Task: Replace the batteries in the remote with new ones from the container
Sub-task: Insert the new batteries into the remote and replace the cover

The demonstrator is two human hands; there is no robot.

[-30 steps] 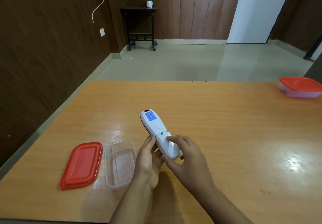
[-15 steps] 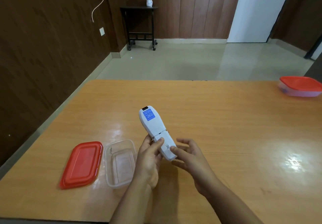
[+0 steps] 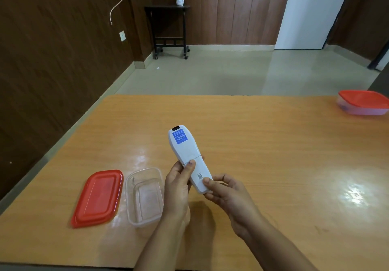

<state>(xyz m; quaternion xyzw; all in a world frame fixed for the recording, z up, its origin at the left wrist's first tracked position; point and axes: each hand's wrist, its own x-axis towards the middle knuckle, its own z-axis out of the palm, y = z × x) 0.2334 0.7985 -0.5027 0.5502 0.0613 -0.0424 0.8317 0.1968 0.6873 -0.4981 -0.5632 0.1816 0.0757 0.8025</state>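
A white remote [image 3: 186,150] is held back side up above the wooden table [image 3: 263,144], a blue sticker near its far end. Its battery cover is closed, the seam showing across the middle. My left hand [image 3: 177,188] grips the remote's left side, thumb on the seam. My right hand [image 3: 229,195] holds the near end, thumb on the cover by a small code label. Left of my hands an open clear container [image 3: 145,195] rests on the table, with its red lid [image 3: 97,197] lying beside it. No batteries are visible.
A second clear container with a red lid on [image 3: 363,102] stands at the table's far right edge. Beyond the table are a tiled floor, a dark side table [image 3: 168,28] with a small pot, and a white door.
The remote has risen slightly and tilted more upright. My right hand slid from on top of the cover down to the remote's near end. The left thumb moved onto the seam.
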